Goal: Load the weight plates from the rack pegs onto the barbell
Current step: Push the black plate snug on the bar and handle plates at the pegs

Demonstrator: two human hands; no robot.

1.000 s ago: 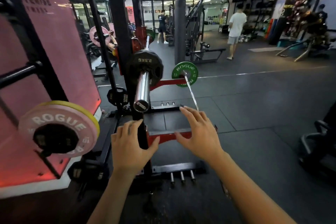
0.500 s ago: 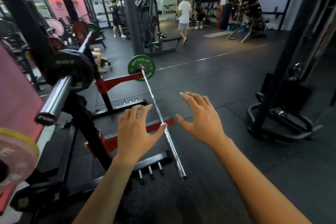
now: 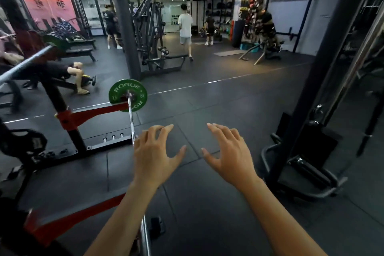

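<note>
Barbell (image 3: 130, 119) lay across the red rack arm (image 3: 97, 113) over dark rubber gym floor (image 3: 218, 97), green plate (image 3: 128, 95) on its far end. Left hand (image 3: 154, 157) and right hand (image 3: 229, 155) hovered spread, empty, touching nothing.

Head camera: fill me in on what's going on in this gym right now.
A person stands at a squat rack with both hands out in front, fingers spread, holding nothing. The left hand hovers over the near stretch of a barbell; the right hand is out over bare floor. A green Rogue plate sits at the bar's far end. No other plate is in either grip, so loading is between steps. Other gym-goers are in the background.
</note>
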